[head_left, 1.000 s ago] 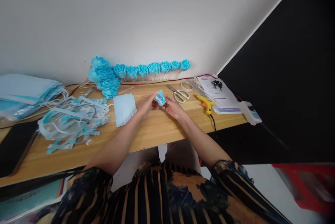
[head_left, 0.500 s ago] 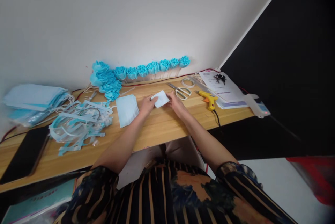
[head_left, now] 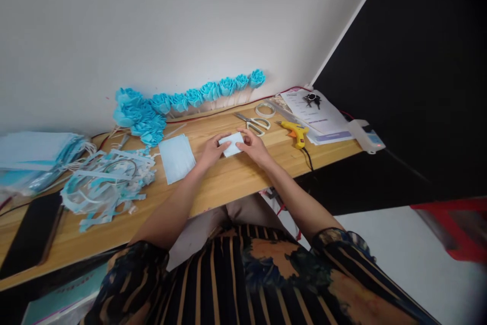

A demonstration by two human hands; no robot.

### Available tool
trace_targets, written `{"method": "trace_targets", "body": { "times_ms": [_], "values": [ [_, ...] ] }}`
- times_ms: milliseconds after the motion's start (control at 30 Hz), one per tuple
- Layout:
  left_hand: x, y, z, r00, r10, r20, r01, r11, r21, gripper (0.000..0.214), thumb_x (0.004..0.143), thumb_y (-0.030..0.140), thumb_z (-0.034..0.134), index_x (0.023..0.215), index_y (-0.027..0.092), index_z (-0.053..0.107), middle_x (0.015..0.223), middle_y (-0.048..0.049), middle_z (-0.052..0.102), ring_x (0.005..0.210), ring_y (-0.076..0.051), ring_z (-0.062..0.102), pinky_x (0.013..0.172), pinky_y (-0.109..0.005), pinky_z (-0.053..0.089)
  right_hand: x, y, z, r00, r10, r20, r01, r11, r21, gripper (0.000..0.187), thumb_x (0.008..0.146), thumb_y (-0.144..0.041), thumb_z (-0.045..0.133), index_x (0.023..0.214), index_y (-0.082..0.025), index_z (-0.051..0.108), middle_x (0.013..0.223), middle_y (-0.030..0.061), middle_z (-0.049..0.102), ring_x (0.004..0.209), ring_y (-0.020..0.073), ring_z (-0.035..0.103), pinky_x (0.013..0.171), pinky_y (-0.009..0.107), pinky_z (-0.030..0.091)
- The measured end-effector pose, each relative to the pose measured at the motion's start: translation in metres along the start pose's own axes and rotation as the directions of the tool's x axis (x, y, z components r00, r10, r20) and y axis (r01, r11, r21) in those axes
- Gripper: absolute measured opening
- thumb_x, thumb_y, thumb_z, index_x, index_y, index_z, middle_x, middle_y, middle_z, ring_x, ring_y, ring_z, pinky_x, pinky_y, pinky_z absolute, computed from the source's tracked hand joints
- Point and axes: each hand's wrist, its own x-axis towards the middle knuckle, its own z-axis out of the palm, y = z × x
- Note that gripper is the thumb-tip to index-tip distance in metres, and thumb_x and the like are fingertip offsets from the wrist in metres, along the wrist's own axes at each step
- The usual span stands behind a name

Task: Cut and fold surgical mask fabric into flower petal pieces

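Note:
A folded piece of light blue mask fabric [head_left: 230, 146] is held just above the table between both hands. My left hand [head_left: 213, 151] grips its left side, thumb on top. On the right side, my right hand [head_left: 252, 147] pinches it with the thumb on top and fingers behind. A stack of flat light blue fabric pieces [head_left: 177, 158] lies left of my left hand. Beyond my right hand lie scissors with white handles [head_left: 254, 123]. Blue handmade roses [head_left: 194, 97] on pale stems run along the wall, with a heap of them [head_left: 139, 114] at the left.
Blue and white scraps [head_left: 110, 183] and a black phone [head_left: 32, 233] lie left, before a pile of masks [head_left: 41, 157]. Right are a yellow glue gun [head_left: 296, 132], a tape roll [head_left: 265, 110], papers [head_left: 323, 122], keys [head_left: 312, 99] and a white power strip [head_left: 367, 136].
My right hand has shifted its hold, and its thumb now lies on top of the folded fabric. The fabric has turned to lie straighter between the hands. The view has swung slightly right.

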Motion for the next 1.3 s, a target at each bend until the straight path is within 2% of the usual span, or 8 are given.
{"method": "trace_targets", "body": {
  "times_ms": [133,267,400,567,700,867,1133,1300],
  "values": [
    [0.002,-0.002,-0.002,0.998,-0.006,-0.055,0.005,1.0,-0.023,0.062,0.073,0.047,0.08,0.124,0.015,0.068,0.083,-0.0032,0.071,0.06,-0.012,0.053,0.055,-0.023,0.04,0.003,0.0,0.001,1.0,-0.019,-0.003,0.019,1.0,-0.001,0.059,0.074,-0.029,0.068,0.13,-0.021,0.055,0.082,-0.0008,0.066,0.073,0.0162,0.062,0.068,0.029,0.051],
    [0.005,-0.002,-0.006,0.997,0.024,-0.078,-0.029,0.997,-0.073,0.049,0.072,0.045,0.081,0.111,0.017,0.073,0.103,-0.0072,0.075,0.08,-0.016,0.065,0.07,-0.026,0.049,0.005,-0.01,0.001,0.996,-0.073,0.048,0.078,0.99,-0.116,0.059,0.077,-0.027,0.067,0.134,-0.02,0.056,0.084,-0.0007,0.065,0.075,0.0163,0.061,0.071,0.03,0.05],
    [0.006,-0.003,-0.007,0.998,0.009,-0.062,-0.017,0.992,-0.123,0.036,0.066,0.044,0.084,0.088,0.016,0.073,0.083,-0.0037,0.074,0.071,-0.015,0.063,0.066,-0.026,0.048,0.007,-0.022,-0.001,0.984,-0.112,0.14,0.147,0.95,-0.275,0.058,0.079,-0.026,0.066,0.136,-0.022,0.058,0.088,0.0009,0.067,0.078,0.0178,0.062,0.076,0.034,0.051],
    [0.005,0.0,-0.007,0.981,0.048,-0.189,-0.082,0.981,-0.178,0.031,0.069,0.041,0.082,0.086,0.017,0.072,0.079,-0.0014,0.072,0.068,-0.012,0.062,0.065,-0.024,0.047,0.014,-0.026,0.002,0.991,-0.04,0.126,0.058,0.988,-0.141,0.057,0.082,-0.041,0.07,0.134,-0.02,0.058,0.094,0.0051,0.07,0.082,0.0198,0.064,0.075,0.034,0.052],
    [0.004,0.003,-0.008,0.969,0.076,-0.234,-0.129,0.968,-0.217,0.032,0.07,0.043,0.083,0.085,0.018,0.07,0.077,0.0003,0.07,0.069,-0.012,0.062,0.065,-0.023,0.048,0.017,-0.019,0.007,0.98,0.031,0.197,-0.022,0.999,-0.048,0.05,0.072,-0.046,0.079,0.111,-0.017,0.067,0.099,0.0073,0.072,0.086,0.0201,0.065,0.077,0.033,0.052],
    [0.001,0.006,-0.008,0.976,0.076,-0.202,-0.12,0.969,-0.218,0.034,0.073,0.044,0.083,0.087,0.018,0.066,0.076,0.0009,0.068,0.064,-0.011,0.06,0.056,-0.022,0.048,0.02,-0.016,0.006,0.992,0.045,0.117,-0.037,0.997,-0.063,0.033,0.072,-0.044,0.076,0.088,-0.017,0.067,0.075,0.0008,0.066,0.07,0.0157,0.059,0.068,0.031,0.05],
    [0.002,0.01,-0.006,0.992,0.05,-0.114,-0.083,0.948,-0.308,0.043,0.067,0.048,0.085,0.09,0.018,0.065,0.075,0.0004,0.066,0.061,-0.011,0.058,0.048,-0.022,0.046,0.022,-0.02,-0.004,0.994,-0.008,0.107,0.014,0.998,-0.057,0.033,0.077,-0.049,0.074,0.091,-0.021,0.063,0.066,-0.0038,0.055,0.063,0.0153,0.056,0.066,0.031,0.048],
    [-0.001,0.014,-0.007,0.992,0.02,-0.126,-0.062,0.939,-0.339,0.03,0.071,0.037,0.079,0.087,0.019,0.063,0.075,0.0011,0.064,0.063,-0.011,0.057,0.053,-0.023,0.046,0.026,-0.024,-0.012,0.979,-0.047,0.199,0.061,0.996,-0.061,0.021,0.079,-0.04,0.07,0.091,-0.022,0.069,0.07,-0.0019,0.063,0.067,0.0162,0.061,0.072,0.033,0.052]
  ]
}}
